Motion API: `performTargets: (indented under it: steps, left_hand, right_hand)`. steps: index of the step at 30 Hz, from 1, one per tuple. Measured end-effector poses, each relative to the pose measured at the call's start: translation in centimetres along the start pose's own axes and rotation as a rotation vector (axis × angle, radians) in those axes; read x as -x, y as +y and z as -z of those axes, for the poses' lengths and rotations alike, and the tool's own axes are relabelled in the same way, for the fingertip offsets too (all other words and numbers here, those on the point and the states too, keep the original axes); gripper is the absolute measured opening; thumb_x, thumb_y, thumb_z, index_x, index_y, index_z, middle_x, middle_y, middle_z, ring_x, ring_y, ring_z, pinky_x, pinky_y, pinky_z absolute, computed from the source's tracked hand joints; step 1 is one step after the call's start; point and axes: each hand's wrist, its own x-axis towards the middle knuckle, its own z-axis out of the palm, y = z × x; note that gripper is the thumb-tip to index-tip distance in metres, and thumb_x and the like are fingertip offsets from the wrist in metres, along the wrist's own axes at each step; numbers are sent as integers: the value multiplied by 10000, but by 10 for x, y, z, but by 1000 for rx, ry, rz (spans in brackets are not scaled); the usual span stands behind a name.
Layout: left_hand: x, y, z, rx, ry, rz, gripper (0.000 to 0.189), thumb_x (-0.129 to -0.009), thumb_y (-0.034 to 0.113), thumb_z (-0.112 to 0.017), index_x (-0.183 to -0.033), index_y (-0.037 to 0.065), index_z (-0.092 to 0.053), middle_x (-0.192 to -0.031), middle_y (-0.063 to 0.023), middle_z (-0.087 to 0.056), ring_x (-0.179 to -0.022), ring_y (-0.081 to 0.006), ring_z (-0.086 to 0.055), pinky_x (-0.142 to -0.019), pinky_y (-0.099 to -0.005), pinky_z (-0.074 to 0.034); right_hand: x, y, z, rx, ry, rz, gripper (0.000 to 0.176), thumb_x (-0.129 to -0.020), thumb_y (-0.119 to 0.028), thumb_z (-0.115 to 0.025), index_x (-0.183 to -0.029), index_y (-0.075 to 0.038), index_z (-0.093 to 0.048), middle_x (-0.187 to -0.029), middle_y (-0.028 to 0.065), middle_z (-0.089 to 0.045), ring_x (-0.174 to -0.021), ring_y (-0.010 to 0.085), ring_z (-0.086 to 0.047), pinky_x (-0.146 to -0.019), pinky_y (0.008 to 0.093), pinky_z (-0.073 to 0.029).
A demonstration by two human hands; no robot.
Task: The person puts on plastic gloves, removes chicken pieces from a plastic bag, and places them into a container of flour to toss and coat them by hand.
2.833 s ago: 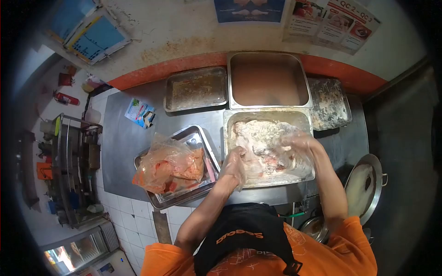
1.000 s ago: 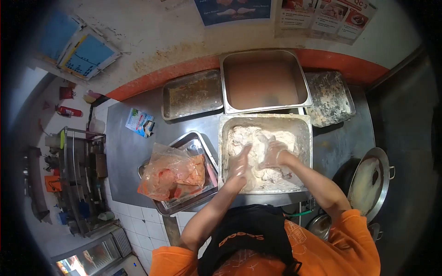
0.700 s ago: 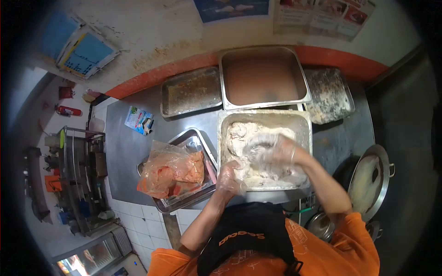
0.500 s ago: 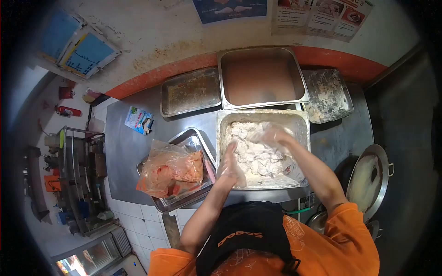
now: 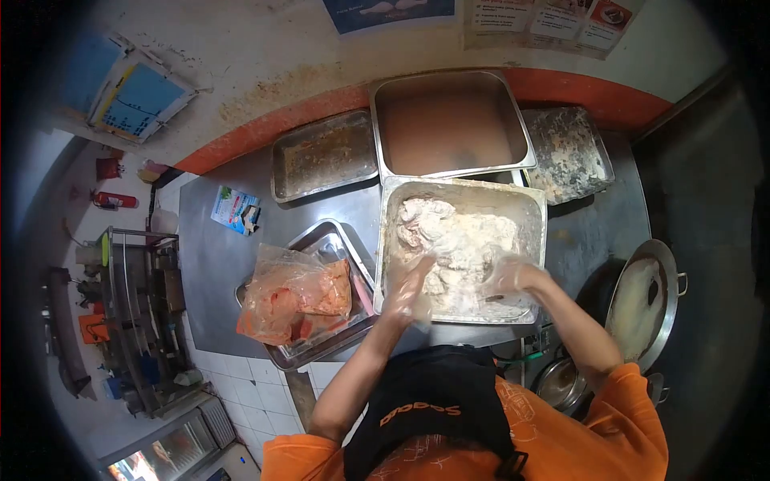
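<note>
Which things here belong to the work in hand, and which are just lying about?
In use:
- left hand
- right hand
- white-coated pieces
- floury pan
- bagged meat, probably
- deep pan, possibly

Apparently lying about:
- torn packet
- stained tray
- fire extinguisher

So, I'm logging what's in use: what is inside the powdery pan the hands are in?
The powdery pan holds white-coated pieces in loose white powder. Anything buried in the powder, or behind the left hand and the right hand, is hidden.
</note>
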Motion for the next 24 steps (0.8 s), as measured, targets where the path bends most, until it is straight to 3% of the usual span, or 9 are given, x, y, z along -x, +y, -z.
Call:
performTargets:
  steps: [1,4,6,8,12,15,16,20,24]
  left_hand:
    - [-24,-22,-7,254,126,362,495,-869,203,-670,-1280,-35,-529,-1020,-95,-689,-939,-181,-628,-845,-325,-491]
    - [-44,-7,-30,-308,79,227,735,-737,410,-794,-1190,-113,-545,-1078,-189,-668,-1019,-330,-634,-880,-425,-487]
    - [-45,-3,-29,-371,101,237,635,-778,354,-756,-1195,-83,-561,-1078,-152,-670,-1017,-275,-636,-857,-399,-497]
    - [-25,40,-22,284,97,413,500,-829,265,-698,-1182,-69,-577,-1007,-130,-678,-928,-236,-647,-808,-379,-505]
    - [0,46,0,400,118,493,309,-877,177,-608,-1132,0,-604,-1042,-75,-640,-766,-150,-612,-655,-253,-491]
    - [-1,45,19,191,42,341,419,-866,234,-621,-1237,46,-568,-1184,-96,-590,-964,-180,-573,-797,-304,-465]
    - [-4,42,23,-9,-64,176,467,-863,260,-626,-1278,60,-551,-1233,-103,-569,-1053,-193,-549,-877,-330,-447]
    - [-54,24,-4,72,132,446,815,-871,536,-561,-1420,-46,-405,-1440,-195,-453,-1323,-306,-440,-1094,-367,-305]
    - [-67,54,-16,-197,144,443,725,-915,516,-547,-1405,-9,-449,-1424,-152,-475,-1267,-249,-464,-1038,-339,-362]
  right_hand:
    - [-32,24,-35,148,38,52,836,-710,-528,-763,-1257,56,-523,-1024,262,-668,-817,323,-668,-820,395,-528]
    - [-61,20,-58,204,121,95,778,-701,-486,-785,-1212,55,-553,-1006,239,-672,-823,294,-651,-788,398,-529]
    - [-75,21,-63,120,167,85,735,-703,-470,-784,-1178,54,-582,-997,220,-677,-832,283,-644,-784,399,-532]
    - [-95,33,-80,-314,590,414,700,-736,-510,-741,-1119,66,-635,-1038,197,-678,-868,267,-641,-791,393,-536]
    - [9,-54,28,-484,258,331,711,-696,-398,-784,-1233,17,-568,-880,164,-713,-784,251,-676,-762,350,-535]
    - [-25,-39,54,0,249,-46,434,-869,-404,-654,-947,18,-719,-822,172,-714,-941,265,-672,-832,416,-530]
    - [-57,-18,37,2,257,-43,434,-869,-404,-654,-947,18,-719,-822,172,-714,-941,265,-672,-832,416,-530]
    - [-108,-11,-14,-424,342,214,393,-862,-359,-680,-961,19,-719,-950,200,-716,-991,288,-666,-942,429,-473]
    - [-98,-41,-8,-869,54,287,414,-818,-340,-729,-1046,4,-699,-1018,198,-699,-974,282,-650,-941,434,-469]
